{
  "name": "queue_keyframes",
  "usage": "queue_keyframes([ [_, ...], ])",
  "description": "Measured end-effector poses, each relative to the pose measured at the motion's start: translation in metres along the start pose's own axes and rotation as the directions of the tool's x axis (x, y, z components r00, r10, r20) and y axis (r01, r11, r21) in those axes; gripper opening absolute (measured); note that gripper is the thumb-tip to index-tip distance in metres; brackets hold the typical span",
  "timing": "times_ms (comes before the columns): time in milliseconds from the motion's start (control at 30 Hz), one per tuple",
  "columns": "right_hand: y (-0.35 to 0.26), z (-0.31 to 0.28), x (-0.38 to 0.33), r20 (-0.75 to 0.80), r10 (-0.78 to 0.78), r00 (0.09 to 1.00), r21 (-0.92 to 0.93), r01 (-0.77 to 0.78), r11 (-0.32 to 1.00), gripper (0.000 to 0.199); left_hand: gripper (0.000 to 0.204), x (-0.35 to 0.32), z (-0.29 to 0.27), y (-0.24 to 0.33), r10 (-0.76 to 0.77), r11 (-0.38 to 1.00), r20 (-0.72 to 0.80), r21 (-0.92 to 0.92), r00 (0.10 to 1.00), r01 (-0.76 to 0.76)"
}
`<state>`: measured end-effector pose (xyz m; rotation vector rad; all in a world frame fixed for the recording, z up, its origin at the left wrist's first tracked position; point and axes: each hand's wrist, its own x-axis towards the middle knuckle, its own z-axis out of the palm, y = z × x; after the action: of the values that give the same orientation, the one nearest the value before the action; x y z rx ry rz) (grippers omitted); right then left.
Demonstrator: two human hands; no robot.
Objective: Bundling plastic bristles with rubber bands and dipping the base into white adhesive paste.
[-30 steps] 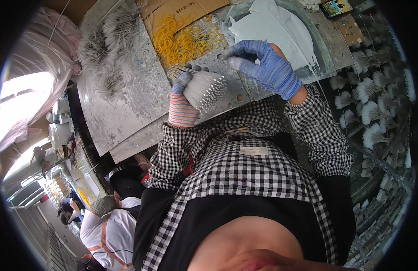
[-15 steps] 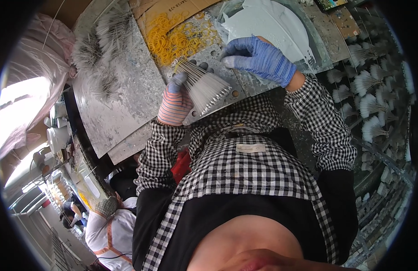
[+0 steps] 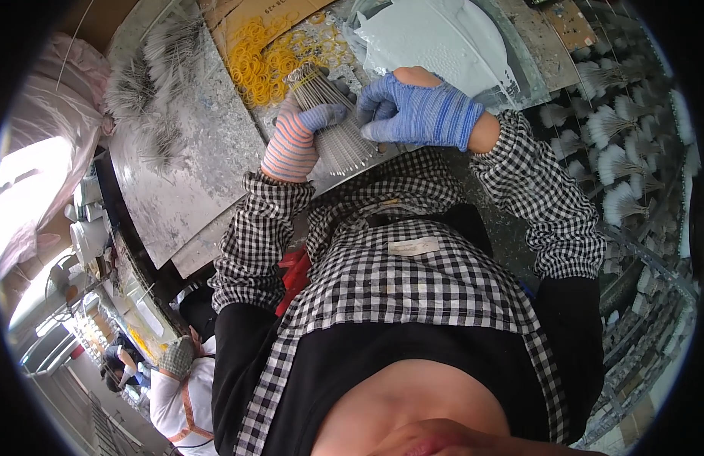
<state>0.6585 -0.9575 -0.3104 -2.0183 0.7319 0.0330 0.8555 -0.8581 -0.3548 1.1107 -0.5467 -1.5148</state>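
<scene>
Since the earlier frames, the right hand, in a blue glove, has come in to the edge of the bundle of thin grey rods. Its thumb and fingers are bent and fairly narrow at that edge; whether they pinch any rod cannot be told. The left hand, in a striped glove, grips the bundle, thumb across the rods and fingertips showing on the far side. The bundle fans toward the person's apron, near loose yellow bands and a white, paste-covered round surface.
</scene>
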Motion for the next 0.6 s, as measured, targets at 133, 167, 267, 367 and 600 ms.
queue_keyframes([
  [133,-0.002,-0.004,-0.005,-0.029,0.057,0.998,-0.027,-0.058,0.998,0.038,0.050,0.014,0.006,0.000,0.005,1.000,0.002,-0.007,1.000,-0.005],
  [167,-0.002,-0.005,-0.004,-0.062,0.051,0.997,-0.105,-0.057,0.993,0.040,0.049,0.018,0.008,-0.001,0.009,1.000,0.000,-0.002,1.000,-0.009],
  [267,0.006,-0.008,-0.006,-0.132,0.051,0.990,-0.174,-0.074,0.982,0.044,0.042,0.036,0.016,-0.001,0.028,0.999,0.029,0.040,0.999,-0.029],
  [367,0.020,-0.012,-0.004,-0.190,0.065,0.980,-0.160,-0.096,0.982,0.047,0.040,0.045,0.041,-0.001,0.094,0.989,-0.033,0.115,0.995,-0.089],
  [600,0.053,-0.046,-0.010,-0.375,-0.040,0.926,-0.331,-0.093,0.939,0.038,0.043,0.094,0.070,-0.004,0.507,0.675,0.372,0.390,0.777,-0.627],
])
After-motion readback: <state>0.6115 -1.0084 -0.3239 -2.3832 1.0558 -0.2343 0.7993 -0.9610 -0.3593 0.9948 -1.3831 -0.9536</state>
